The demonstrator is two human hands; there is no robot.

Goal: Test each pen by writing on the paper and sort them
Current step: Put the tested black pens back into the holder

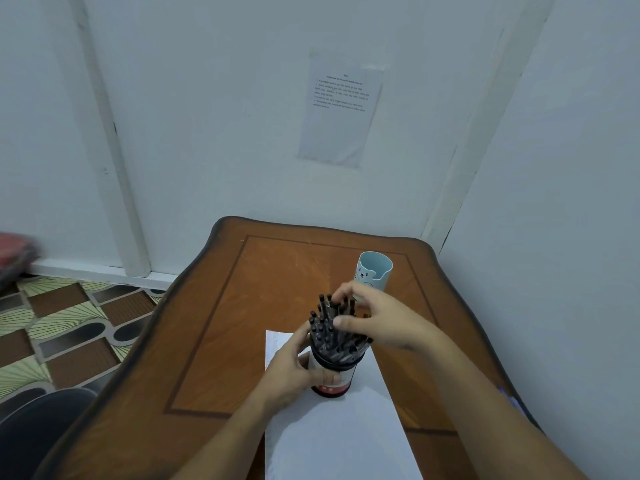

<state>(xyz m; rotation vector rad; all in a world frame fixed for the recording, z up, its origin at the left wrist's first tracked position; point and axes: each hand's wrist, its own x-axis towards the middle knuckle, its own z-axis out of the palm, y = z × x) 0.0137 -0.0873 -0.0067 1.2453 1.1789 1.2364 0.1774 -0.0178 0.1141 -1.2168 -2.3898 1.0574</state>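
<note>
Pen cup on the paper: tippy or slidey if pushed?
The pen cup is probably top-heavy: pens stand above its rim and splay, so a high push may tip it. It seems to stand on the paper, so a low push could slide both.

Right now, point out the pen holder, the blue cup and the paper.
pen holder (346, 375): head view, bare side wall below the rim.
blue cup (375, 273): head view, outer wall.
paper (339, 441): head view, blank middle of the sheet.

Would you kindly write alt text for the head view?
The left hand grips a holder of black pens on paper, the right hand over the pen tops. A pale blue cup stands behind on the wooden table.
</note>
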